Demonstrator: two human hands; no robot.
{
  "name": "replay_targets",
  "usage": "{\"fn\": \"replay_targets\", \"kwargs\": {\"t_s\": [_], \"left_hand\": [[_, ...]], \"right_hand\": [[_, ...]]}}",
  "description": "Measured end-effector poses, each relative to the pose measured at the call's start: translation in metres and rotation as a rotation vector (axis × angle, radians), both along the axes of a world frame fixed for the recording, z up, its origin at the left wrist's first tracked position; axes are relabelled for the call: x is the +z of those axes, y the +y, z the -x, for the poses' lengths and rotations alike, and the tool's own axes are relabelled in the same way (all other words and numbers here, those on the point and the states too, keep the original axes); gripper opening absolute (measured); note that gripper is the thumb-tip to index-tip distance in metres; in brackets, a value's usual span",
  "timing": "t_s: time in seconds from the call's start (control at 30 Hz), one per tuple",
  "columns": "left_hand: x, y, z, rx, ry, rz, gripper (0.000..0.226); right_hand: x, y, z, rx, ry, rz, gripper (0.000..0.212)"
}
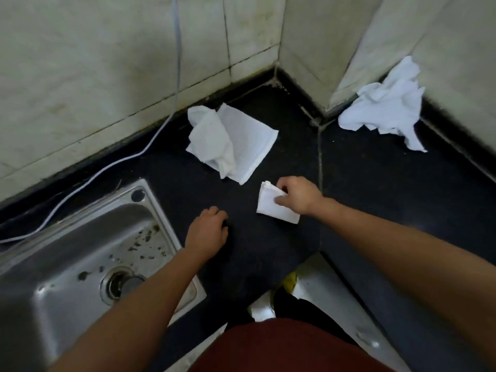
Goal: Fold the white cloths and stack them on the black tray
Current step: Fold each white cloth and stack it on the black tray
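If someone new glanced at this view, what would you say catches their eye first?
Probably the white cloths against the black counter: the right hand grips a small folded cloth near the middle, a crumpled cloth lies on a flat cloth behind it, and another rumpled pile sits in the far right corner. The steel sink at the left stands out too, with the left hand resting empty beside it.

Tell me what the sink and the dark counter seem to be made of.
The silver rectangular sink looks like brushed stainless steel: grey metallic sheen, soft reflections, pressed rim. The black counter top looks like polished stone, perhaps granite: dark, faintly speckled, with a grouted seam between slabs. Neither is certain by look alone.
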State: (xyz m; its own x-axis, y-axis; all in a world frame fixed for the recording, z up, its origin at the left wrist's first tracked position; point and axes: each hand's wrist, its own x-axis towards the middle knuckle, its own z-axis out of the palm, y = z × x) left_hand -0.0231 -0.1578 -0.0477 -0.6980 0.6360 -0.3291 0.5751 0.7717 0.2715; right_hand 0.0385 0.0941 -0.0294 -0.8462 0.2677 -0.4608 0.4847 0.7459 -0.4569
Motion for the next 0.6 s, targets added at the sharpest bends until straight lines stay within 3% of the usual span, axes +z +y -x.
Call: {"fn": "replay_targets", "kwargs": {"t_s": [0.3,0.6], "left_hand": [[0.035,0.089,-0.008,-0.427,0.011,-0.109,0.024],[0.085,0.198,-0.152,-0.899,0.145,-0.156,0.024]], "right_hand": [[0.058,0.009,-0.145,-0.338,0.125,-0.251,0.021],[0.089,0.011,-0.346,-0.700,0.120,-0.447,0.026]]}}
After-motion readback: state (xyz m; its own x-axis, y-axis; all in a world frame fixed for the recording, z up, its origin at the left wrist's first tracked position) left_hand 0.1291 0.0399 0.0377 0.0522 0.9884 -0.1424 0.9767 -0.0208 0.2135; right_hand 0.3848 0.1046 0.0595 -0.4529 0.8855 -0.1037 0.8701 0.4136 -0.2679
